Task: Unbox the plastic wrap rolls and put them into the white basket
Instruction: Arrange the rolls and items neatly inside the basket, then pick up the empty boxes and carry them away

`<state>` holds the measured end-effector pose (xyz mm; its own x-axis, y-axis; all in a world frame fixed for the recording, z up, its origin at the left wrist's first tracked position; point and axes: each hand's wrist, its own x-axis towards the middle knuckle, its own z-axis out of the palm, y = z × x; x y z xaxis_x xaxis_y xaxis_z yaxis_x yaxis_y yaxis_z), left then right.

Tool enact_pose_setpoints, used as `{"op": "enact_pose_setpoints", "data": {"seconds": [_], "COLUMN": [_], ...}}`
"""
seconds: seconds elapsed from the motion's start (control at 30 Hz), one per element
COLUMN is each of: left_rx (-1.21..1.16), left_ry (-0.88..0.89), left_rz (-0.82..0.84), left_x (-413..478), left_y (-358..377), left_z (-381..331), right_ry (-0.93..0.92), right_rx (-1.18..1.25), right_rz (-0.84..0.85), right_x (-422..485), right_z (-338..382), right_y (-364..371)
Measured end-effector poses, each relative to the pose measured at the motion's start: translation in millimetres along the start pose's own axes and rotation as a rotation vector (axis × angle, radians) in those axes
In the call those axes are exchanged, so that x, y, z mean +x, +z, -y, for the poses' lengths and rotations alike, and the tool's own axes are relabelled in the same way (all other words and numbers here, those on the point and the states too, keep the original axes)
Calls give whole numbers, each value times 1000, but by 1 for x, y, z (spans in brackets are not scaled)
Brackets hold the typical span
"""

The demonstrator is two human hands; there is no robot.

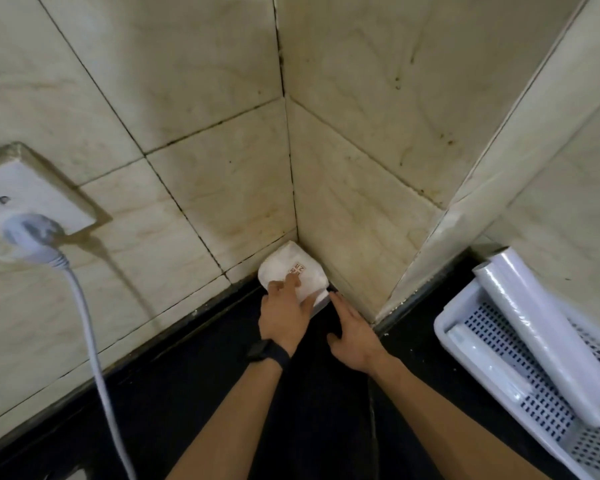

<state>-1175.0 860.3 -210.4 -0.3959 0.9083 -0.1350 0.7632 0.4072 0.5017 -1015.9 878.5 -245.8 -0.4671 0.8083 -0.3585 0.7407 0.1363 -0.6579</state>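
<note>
A white box (303, 271) with a small red mark stands in the corner where the two tiled walls meet, on the black counter. My left hand (283, 315), with a dark watch on the wrist, holds the box from the front, fingers on its face and thumb at its right side. Just right of it, my right hand (352, 332) lies flat, its fingertips at the box's lower right edge. The white basket (445, 315) sits at the right edge. Two plastic wrap rolls are in it: a long one (548, 332) leaning across, and another (489, 363) lying on the bottom.
A white wall socket (32, 192) at the left holds a white plug (28, 233), whose cable (101, 375) hangs down across the counter edge. Tiled walls enclose the corner. The black counter (201, 355) spreads in front of the box.
</note>
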Motion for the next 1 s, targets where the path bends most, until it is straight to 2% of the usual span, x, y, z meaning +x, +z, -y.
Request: {"op": "enact_pose_setpoints", "data": {"seconds": [0.1, 0.37, 0.47, 0.57, 0.7, 0.83, 1.0], "left_rx": [61, 179, 270, 316, 147, 55, 165], "left_ry": [-45, 97, 68, 51, 255, 448, 745], "left_rz": [36, 106, 120, 69, 88, 222, 485], "left_x": [2, -3, -7, -29, -90, -181, -294], "left_y": [13, 11, 2, -10, -7, 31, 95], "left_z": [-6, 13, 8, -7, -34, -69, -114], "right_ry": [22, 51, 34, 10, 74, 298, 548], "right_rx": [16, -11, 4, 63, 58, 14, -82], "right_rz": [29, 24, -27, -158, -359, -539, -623], "right_x": [-6, -19, -42, -90, -202, -331, -444], "right_z": [-9, -18, -13, -11, -41, -102, -178], "right_y": [-4, -1, -11, -24, -26, -10, -3]}}
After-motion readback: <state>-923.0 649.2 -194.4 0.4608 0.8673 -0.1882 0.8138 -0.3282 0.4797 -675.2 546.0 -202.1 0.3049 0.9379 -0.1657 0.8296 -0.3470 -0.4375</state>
